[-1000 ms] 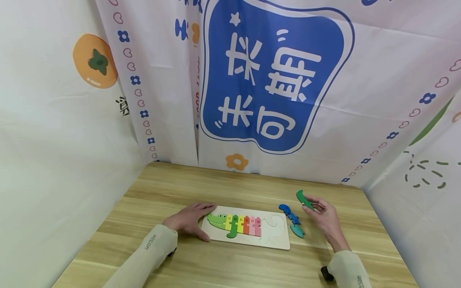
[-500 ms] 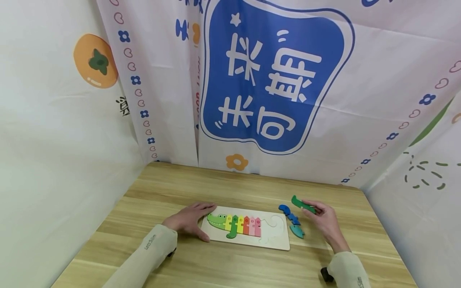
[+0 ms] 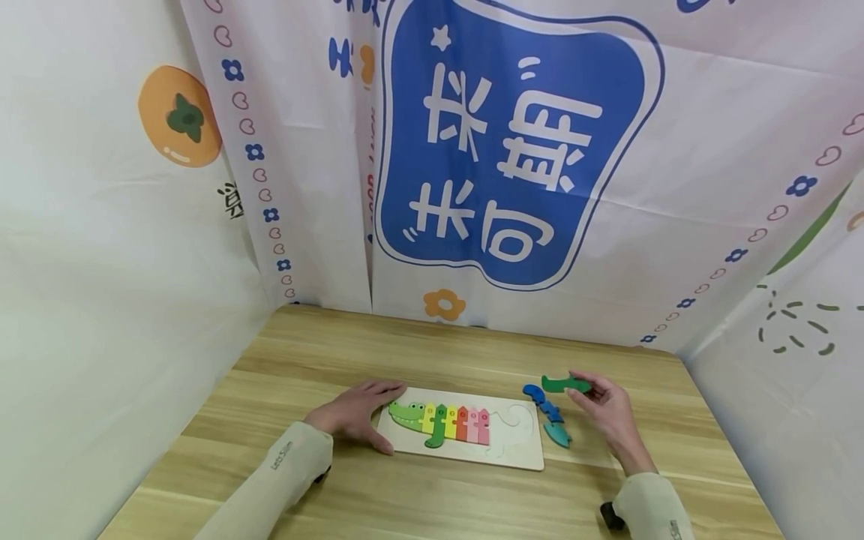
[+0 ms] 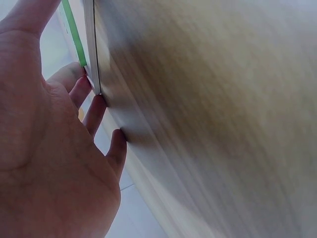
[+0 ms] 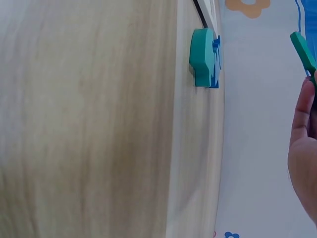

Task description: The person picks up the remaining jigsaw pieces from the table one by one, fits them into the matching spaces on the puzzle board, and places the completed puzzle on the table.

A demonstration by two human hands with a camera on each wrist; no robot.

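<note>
A pale wooden puzzle board (image 3: 516,454) lies on the table with a crocodile in bright pieces (image 3: 440,422) on it, and bare outlines at its right end. My left hand (image 3: 354,412) spreads across the board's left end, thumb by the near corner and fingers by the far one. In the left wrist view its fingertips (image 4: 98,101) reach the board's edge. My right hand (image 3: 607,409) pinches a dark green puzzle piece (image 3: 559,385) between thumb and fingers, raised above the table right of the board. The right wrist view catches only part of that green piece (image 5: 302,49).
Right of the board lie a dark blue curved piece (image 3: 533,393), a blue piece (image 3: 550,411) and a teal piece (image 3: 557,433), close together. The wood-grain table (image 3: 418,502) is bordered at the back by a printed cloth (image 3: 594,300), with more cloth at both sides.
My right hand has turned the green piece from steeply slanted to nearly level, its free end swinging left and down. The left hand and the board stay in place.
</note>
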